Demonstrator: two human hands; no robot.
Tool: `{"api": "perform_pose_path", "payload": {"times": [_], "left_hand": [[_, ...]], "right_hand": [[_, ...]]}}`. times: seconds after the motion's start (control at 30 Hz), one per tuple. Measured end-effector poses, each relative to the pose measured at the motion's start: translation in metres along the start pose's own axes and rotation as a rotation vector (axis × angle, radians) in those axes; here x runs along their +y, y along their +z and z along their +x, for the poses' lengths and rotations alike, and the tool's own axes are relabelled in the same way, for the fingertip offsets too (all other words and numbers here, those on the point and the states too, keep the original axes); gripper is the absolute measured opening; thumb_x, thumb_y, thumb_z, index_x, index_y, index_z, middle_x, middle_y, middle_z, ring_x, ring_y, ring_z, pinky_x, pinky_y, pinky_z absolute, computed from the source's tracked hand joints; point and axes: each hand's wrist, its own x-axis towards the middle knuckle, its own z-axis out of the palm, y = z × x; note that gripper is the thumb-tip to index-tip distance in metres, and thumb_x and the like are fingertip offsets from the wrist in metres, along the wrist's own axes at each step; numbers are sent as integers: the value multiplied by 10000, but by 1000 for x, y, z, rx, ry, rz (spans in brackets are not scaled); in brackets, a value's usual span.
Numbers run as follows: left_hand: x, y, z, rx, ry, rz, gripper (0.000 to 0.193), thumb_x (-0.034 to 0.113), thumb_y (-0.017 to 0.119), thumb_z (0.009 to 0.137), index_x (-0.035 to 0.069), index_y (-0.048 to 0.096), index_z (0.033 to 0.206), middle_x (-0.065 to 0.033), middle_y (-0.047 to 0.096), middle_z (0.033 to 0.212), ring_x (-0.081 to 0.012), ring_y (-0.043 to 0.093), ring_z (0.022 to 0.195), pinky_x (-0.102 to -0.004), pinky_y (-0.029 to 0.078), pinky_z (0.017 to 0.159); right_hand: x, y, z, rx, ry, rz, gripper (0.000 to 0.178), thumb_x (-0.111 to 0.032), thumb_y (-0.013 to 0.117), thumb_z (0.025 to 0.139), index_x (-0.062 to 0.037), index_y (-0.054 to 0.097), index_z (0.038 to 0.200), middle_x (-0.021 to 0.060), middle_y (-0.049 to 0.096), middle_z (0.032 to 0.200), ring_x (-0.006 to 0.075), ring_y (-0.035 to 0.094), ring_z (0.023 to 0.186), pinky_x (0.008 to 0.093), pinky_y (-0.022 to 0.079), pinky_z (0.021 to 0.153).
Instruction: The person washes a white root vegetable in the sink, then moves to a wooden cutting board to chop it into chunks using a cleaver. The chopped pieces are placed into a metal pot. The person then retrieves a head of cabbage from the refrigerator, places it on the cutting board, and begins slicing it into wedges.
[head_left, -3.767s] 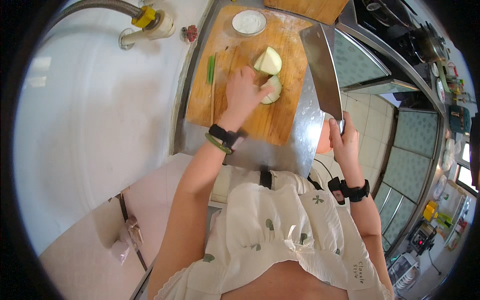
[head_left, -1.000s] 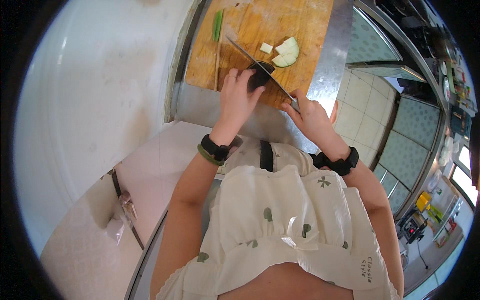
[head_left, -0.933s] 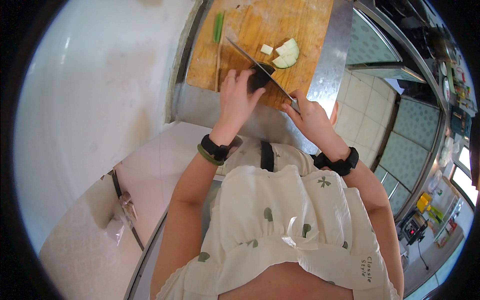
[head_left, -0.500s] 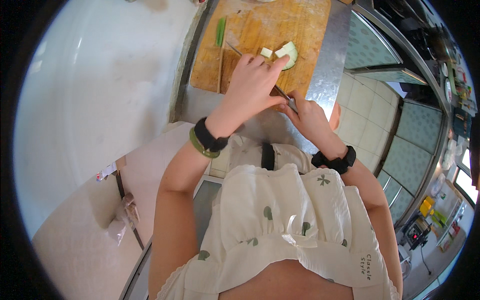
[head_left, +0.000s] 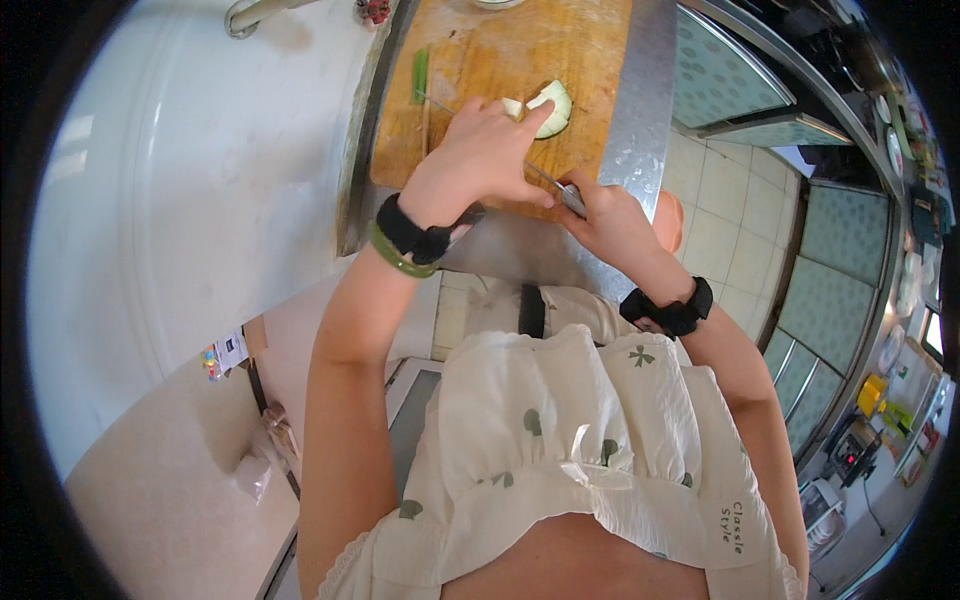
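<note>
My right hand (head_left: 607, 218) is closed round the handle of a knife (head_left: 541, 174) at the near edge of the wooden cutting board (head_left: 590, 60). The blade slants to the far left and passes beneath my left hand (head_left: 478, 157). That hand is spread over the board, its thumb close to the knife handle and its index finger reaching onto a pale green, rounded vegetable piece (head_left: 556, 112), perhaps gourd or zucchini. A small pale cut piece (head_left: 512, 107) lies by the fingers, partly covered. Left of them rests a green strip (head_left: 420, 75); a thin stick (head_left: 425, 132) lies below it.
The board sits on a metal counter (head_left: 640, 120) beside a white wall (head_left: 220, 200). The rim of a pale bowl (head_left: 498, 3) shows at the far edge. Patterned cabinets (head_left: 840, 240) and a tiled floor (head_left: 740, 210) are on the right.
The board and hands appear slightly further left in the view. My left fingers now partly cover the small cut piece. Both hands keep much the same positions around the knife.
</note>
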Motion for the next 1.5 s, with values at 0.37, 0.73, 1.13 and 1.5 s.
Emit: {"api": "perform_pose_path", "payload": {"times": [0.37,0.73,1.13,1.5], "left_hand": [[-26,39,-72,629,-489,-571,257,114,692,745,49,584,968,-109,618,966,-277,609,900,-385,493,750],[-9,104,-64,585,-504,-568,268,73,698,724,13,576,955,-123,560,914,-277,615,799,-362,508,708],[-12,107,-65,645,-455,-549,237,87,689,718,38,573,919,-118,562,918,-320,586,850,-395,490,709],[-13,114,-57,717,-439,-508,275,56,727,674,13,559,886,-136,564,879,-304,603,785,-377,505,662]], "right_hand": [[-32,-39,-16,-68,48,61,271,-174,627,844,-5,535,1036,222,628,705,392,629,678,438,493,579],[-45,-22,-23,-169,167,103,256,-165,624,851,-14,531,1035,183,617,659,382,627,671,444,466,640],[-41,2,2,-218,200,17,267,-215,612,856,-33,517,1027,203,626,701,413,618,695,521,415,747],[-10,35,-1,-74,59,82,282,-190,618,843,1,509,1020,261,597,714,444,601,697,479,483,587]]}}
